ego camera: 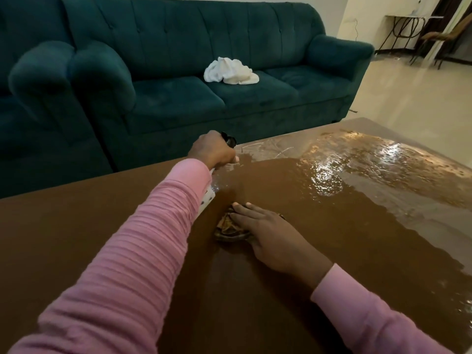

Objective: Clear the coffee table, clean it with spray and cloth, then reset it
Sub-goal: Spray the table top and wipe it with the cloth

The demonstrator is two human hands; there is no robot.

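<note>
The brown coffee table (115,226) fills the lower view, its far right part glossy and wet. My left hand (213,150) is stretched out over the table's far edge, closed around a spray bottle (210,192) whose black nozzle (229,140) sticks out past my fingers; my pink sleeve hides most of the white body. My right hand (270,235) lies flat, palm down, pressing a patterned brown cloth (227,227) onto the tabletop near the middle. Only the cloth's left edge shows under my fingers.
A dark teal sofa (178,93) stands just behind the table, with a crumpled white towel (231,71) on its middle cushion. A second teal seat (38,111) is at the left. Pale floor, a metal-legged side table (406,24) and a chair are at the far right.
</note>
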